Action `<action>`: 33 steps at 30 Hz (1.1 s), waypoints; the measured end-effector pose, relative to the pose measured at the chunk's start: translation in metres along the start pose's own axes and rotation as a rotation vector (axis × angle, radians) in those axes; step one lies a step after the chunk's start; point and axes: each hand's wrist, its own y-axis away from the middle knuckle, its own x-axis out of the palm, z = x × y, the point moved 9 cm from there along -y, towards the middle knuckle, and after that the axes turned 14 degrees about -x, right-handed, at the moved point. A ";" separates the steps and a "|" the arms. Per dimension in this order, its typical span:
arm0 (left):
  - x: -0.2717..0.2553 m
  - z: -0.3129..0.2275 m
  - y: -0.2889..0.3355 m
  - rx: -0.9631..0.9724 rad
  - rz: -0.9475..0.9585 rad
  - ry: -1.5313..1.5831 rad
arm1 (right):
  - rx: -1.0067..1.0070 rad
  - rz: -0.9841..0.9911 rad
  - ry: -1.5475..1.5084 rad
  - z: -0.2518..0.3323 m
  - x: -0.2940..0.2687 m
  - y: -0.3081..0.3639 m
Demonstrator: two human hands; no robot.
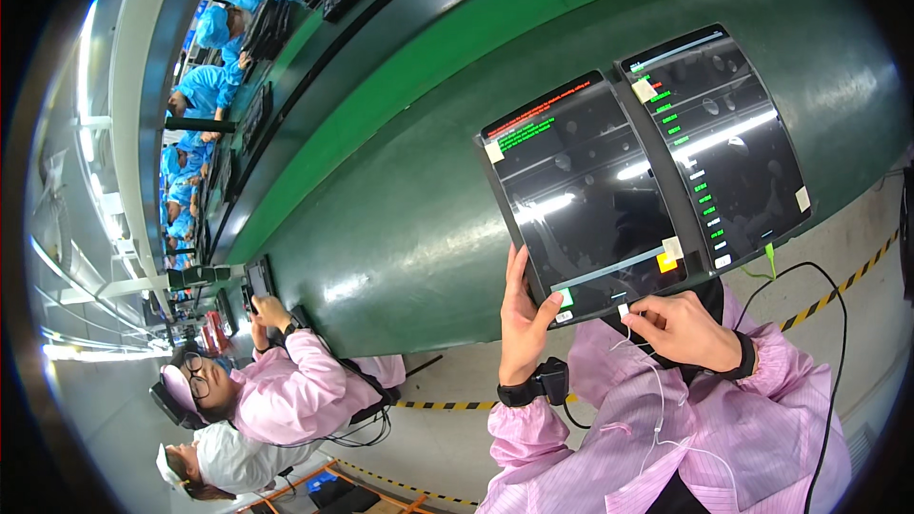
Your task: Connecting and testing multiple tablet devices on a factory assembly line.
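Observation:
Two black tablets lie side by side on the green bench. The left tablet [586, 195] shows red and green text lines and has pale tape squares and a yellow sticker. My left hand [526, 309] grips its lower left corner, thumb on the front and fingers behind the edge. At the middle of that tablet's near edge, my right hand [681, 328] pinches a white cable plug [624, 310]. The plug meets the edge, but whether it is seated cannot be seen. Its thin white cable [659, 400] hangs over my pink smock. The right tablet [719, 143], untouched, shows green text.
The bench [381, 228] curves away to the left. A person in pink [295, 381] handles a device there, beside a person in white [238, 457]. Several people in blue work along a line [314, 105] beyond. A black cable [843, 352] loops at my right; a green tag [769, 262] hangs nearby.

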 end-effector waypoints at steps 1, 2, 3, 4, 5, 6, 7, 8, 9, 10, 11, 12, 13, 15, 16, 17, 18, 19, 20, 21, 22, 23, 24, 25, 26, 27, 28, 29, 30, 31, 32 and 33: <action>0.000 0.001 0.000 -0.001 0.003 0.001 | -0.009 -0.004 -0.003 0.000 0.002 0.000; 0.000 0.000 0.000 0.004 0.010 0.003 | 0.007 0.010 -0.006 -0.001 0.005 0.000; 0.000 0.000 0.000 0.007 0.010 -0.001 | -0.015 -0.006 0.001 0.000 0.004 -0.001; -0.001 0.000 0.000 0.012 0.005 -0.012 | -0.013 -0.004 0.008 0.000 0.005 0.000; 0.000 0.000 0.000 0.010 0.011 -0.006 | 0.004 0.006 0.022 -0.002 0.007 0.000; 0.000 0.000 0.000 0.008 0.013 -0.006 | -0.014 -0.018 0.013 -0.001 0.006 0.000; 0.000 0.000 0.000 0.011 0.007 -0.019 | -0.017 -0.035 0.009 -0.001 0.005 0.000; 0.000 0.000 0.000 0.006 0.016 -0.003 | -0.004 -0.041 0.008 -0.002 0.005 0.000; 0.000 -0.001 0.000 0.006 0.019 0.001 | -0.024 -0.047 0.003 -0.001 0.004 -0.001; 0.000 -0.001 0.000 0.007 0.015 -0.008 | -0.030 -0.042 -0.002 0.000 0.004 -0.001; 0.001 -0.001 0.000 0.004 0.021 -0.004 | -0.014 -0.026 -0.002 -0.002 0.005 0.000; 0.001 -0.001 0.000 0.002 0.021 -0.012 | -0.028 -0.033 -0.007 0.000 0.004 -0.001; 0.000 -0.002 0.000 0.004 0.014 -0.033 | -0.021 -0.028 -0.008 -0.001 0.005 -0.001; 0.001 -0.002 0.001 0.007 0.021 -0.030 | -0.015 -0.022 -0.006 0.000 0.005 -0.001; 0.001 -0.003 0.001 0.015 0.011 -0.049 | -0.016 -0.020 -0.003 0.000 0.005 -0.001; 0.001 -0.003 0.001 0.011 0.022 -0.034 | 0.000 -0.010 0.005 -0.001 0.005 -0.001; 0.002 -0.002 0.001 0.011 0.023 -0.033 | -0.020 -0.020 0.002 0.001 0.004 -0.001; 0.002 -0.003 0.001 0.019 0.019 -0.051 | -0.023 -0.019 0.003 0.001 0.004 -0.001; 0.001 -0.002 0.001 0.014 0.017 -0.033 | -0.011 -0.009 0.007 0.000 0.005 -0.001; 0.001 -0.003 0.001 0.018 0.011 -0.033 | -0.024 -0.021 0.000 0.000 0.004 -0.001; 0.001 -0.004 0.001 0.032 -0.001 -0.056 | -0.022 -0.023 -0.002 0.000 0.004 -0.001; 0.000 -0.001 0.000 0.011 -0.010 -0.003 | -0.010 -0.017 -0.005 -0.002 0.005 0.000; -0.001 0.000 -0.001 0.001 -0.024 0.028 | -0.032 -0.032 0.005 0.000 0.004 -0.001; -0.003 0.002 -0.001 -0.018 -0.054 0.061 | -0.045 -0.039 0.015 0.001 0.003 -0.001; -0.002 0.003 -0.001 -0.017 -0.063 0.080 | -0.057 -0.047 0.025 0.002 0.003 0.000; -0.003 0.005 -0.002 -0.025 -0.089 0.101 | -0.055 -0.060 0.037 0.002 0.001 0.001; -0.005 0.006 -0.001 -0.027 -0.124 0.112 | -0.054 -0.074 0.050 0.003 -0.002 0.002; -0.003 0.008 -0.002 -0.042 -0.107 0.136 | -0.030 -0.070 0.067 0.002 -0.004 0.004; -0.002 0.009 -0.001 -0.051 -0.099 0.148 | -0.094 -0.074 0.044 0.009 -0.006 0.006; -0.001 0.010 -0.002 -0.059 -0.091 0.162 | -0.135 -0.061 0.025 0.015 -0.008 0.008; 0.003 0.006 0.000 -0.020 -0.055 0.081 | -0.177 -0.048 0.007 0.020 -0.010 0.010; 0.007 0.001 0.002 0.018 -0.020 0.000 | -0.187 0.038 -0.023 0.023 -0.005 0.013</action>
